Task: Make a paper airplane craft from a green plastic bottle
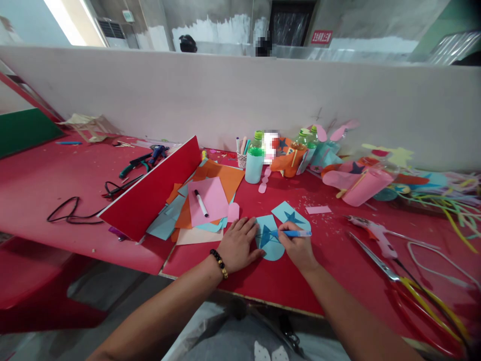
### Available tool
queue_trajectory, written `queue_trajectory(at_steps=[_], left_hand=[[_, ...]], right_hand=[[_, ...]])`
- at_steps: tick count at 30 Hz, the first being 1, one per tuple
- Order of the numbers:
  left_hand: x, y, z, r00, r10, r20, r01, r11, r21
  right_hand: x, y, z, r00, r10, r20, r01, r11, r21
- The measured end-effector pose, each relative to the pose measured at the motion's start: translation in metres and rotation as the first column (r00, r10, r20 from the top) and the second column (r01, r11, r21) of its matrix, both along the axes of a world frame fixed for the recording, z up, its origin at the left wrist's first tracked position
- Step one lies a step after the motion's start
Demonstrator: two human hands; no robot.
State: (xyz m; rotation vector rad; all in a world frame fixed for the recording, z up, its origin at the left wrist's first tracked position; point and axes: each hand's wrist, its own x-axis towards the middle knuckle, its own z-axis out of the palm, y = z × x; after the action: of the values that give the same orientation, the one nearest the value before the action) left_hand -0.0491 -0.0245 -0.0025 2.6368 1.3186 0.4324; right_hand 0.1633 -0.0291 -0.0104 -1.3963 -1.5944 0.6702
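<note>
Pointing its tip leftward at the star (265, 236) on the light-blue paper cutout (273, 252), the blue marker (299, 233) has its long axis running left-right, grasped by the right hand (297, 249). The left hand (239, 244), grip released, rests at the cutout's left edge on the desk (263, 281).

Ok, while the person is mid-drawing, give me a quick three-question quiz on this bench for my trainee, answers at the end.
1. Which one holds the blue marker: (a) left hand, (b) right hand?
2. True or false: the scissors lie beside the glue gun.
3. What lies on the large pink sheet?

Key:
1. (b)
2. True
3. A white marker with a black cap
</note>
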Motion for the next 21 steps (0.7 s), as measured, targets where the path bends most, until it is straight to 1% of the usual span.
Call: queue_trajectory(at_steps=[5, 12, 18, 21], left_hand=[[-0.0003, 0.0000, -0.0010, 1.000, 0.000, 0.008, 0.000, 1.000, 0.004], [-0.0012, 0.0003, -0.0008, 1.000, -0.007, 0.000, 0.007, 1.000, 0.005], [-0.0007, 0.0004, -0.0006, 1.000, -0.007, -0.001, 0.007, 1.000, 0.000], [-0.0006, 0.0004, -0.0005, 1.000, -0.003, -0.001, 0.003, 1.000, -0.002]], right_hand=[[-0.0011, 0.0005, 0.0017, 1.000, -0.010, 0.012, 0.010, 1.000, 0.001], [-0.0005, -0.0017, 0.0019, 0.998, 0.063, -0.023, -0.062, 0.998, 0.008], [0.0005, 0.0003, -0.0024, 1.000, -0.021, -0.006, 0.021, 1.000, -0.011], [0.0004, 0.0017, -0.0020, 0.999, -0.037, -0.001, 0.037, 0.999, -0.009]])
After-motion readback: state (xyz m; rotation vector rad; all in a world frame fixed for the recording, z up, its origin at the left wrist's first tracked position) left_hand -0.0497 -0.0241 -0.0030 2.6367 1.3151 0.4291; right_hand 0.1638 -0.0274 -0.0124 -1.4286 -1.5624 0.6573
